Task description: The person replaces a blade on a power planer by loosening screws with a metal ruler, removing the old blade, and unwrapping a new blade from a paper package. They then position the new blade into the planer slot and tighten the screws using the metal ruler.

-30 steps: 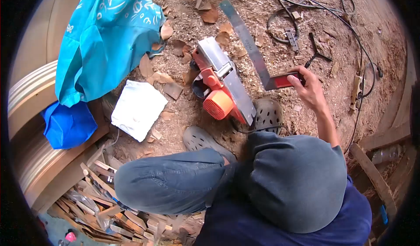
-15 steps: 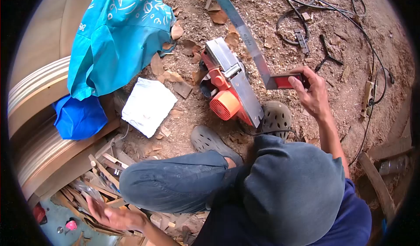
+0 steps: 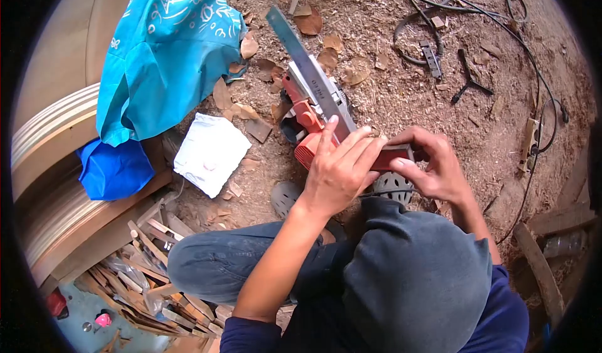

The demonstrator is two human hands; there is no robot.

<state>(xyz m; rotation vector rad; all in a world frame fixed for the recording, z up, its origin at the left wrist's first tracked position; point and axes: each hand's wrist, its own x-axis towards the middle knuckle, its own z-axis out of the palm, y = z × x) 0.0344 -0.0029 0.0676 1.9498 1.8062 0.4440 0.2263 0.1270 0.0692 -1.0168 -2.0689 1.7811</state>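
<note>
A metal try square [image 3: 301, 57] with a red-sided handle lies along the upturned base of an orange electric planer [image 3: 305, 116] on the ground. My right hand [image 3: 437, 168] grips the square's handle between thumb and fingers. Over the near end of the blade lies my left hand [image 3: 342, 168], its fingers stretched across the metal and the thumb pointing up the blade. The planer's lower end is hidden under my hands.
A turquoise cloth [image 3: 166, 64], a blue cloth [image 3: 116, 169] and a folded white cloth [image 3: 211, 154] are at the left. Wood scraps [image 3: 150, 271] lie lower left. Black cable [image 3: 533, 58] and a black three-armed tool [image 3: 470, 80] are at the right.
The square has moved left and down onto the planer with my right hand. My left hand has come from the lower left onto the blade.
</note>
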